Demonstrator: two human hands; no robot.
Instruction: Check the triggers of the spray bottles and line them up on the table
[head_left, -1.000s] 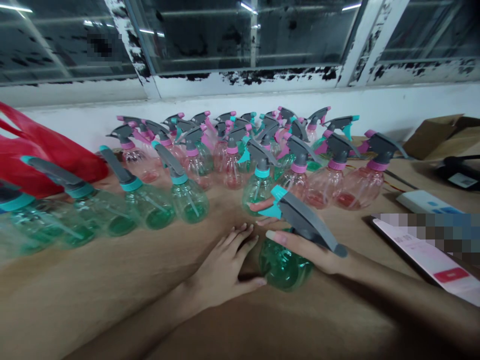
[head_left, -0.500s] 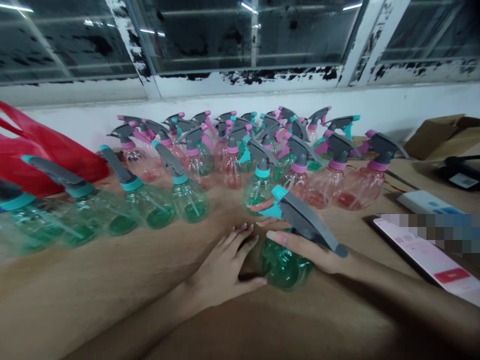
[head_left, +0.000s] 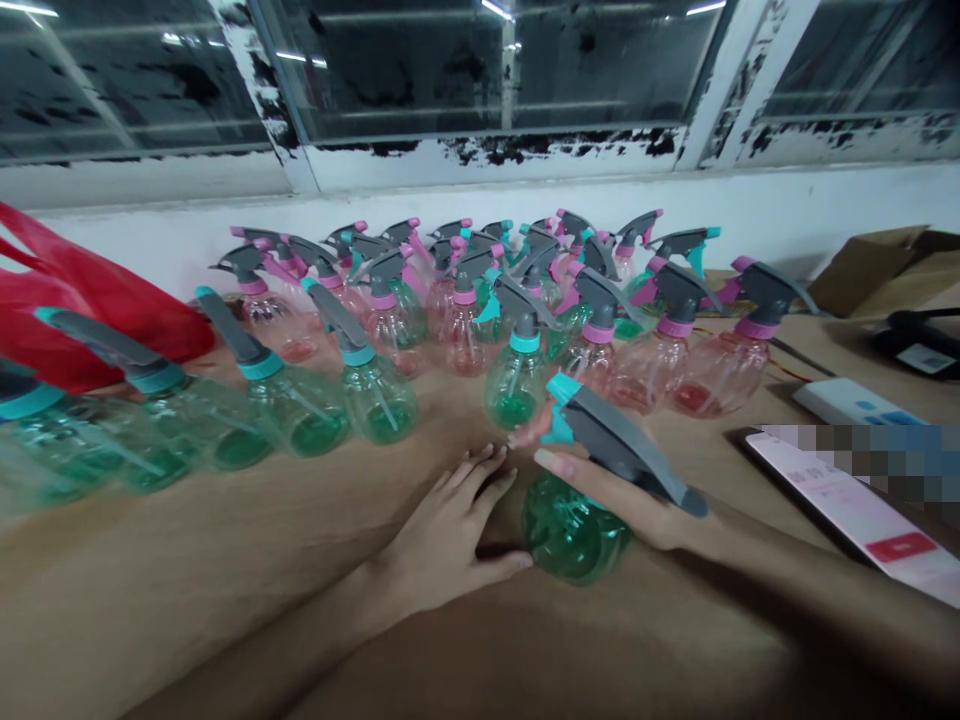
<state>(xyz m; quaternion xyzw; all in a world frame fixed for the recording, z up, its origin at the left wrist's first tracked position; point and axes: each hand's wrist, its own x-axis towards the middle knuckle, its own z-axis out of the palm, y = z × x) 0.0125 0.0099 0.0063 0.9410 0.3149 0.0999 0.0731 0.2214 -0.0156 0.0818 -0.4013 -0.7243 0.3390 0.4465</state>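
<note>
Fingers of the right hand (head_left: 646, 512) had drawn inward with the turquoise trigger (head_left: 557, 430), which stood closer to the neck than half a second earlier; the left hand had kept its place. Curled around its neck, the right hand held a green spray bottle (head_left: 577, 545) in front of the person, near the middle of the surface (head_left: 225, 570). Its see-through body looked darker green low down, but whether that was liquid could not be told.

On the left stood a row of green bottles (head_left: 379, 395), each with a darker green patch at the bottom, some showing a pale tube inside. Pink bottles (head_left: 720, 375) beyond the right hand showed deeper pink low down.

The held bottle's grey spray head (head_left: 619, 440) aimed its turquoise nozzle leftward and away, its long axis slanting from there to the handle's end at lower right. Palm down, the left hand (head_left: 442, 545) lay open on the surface, gripping nothing, its thumb just beside the bottle.
</note>
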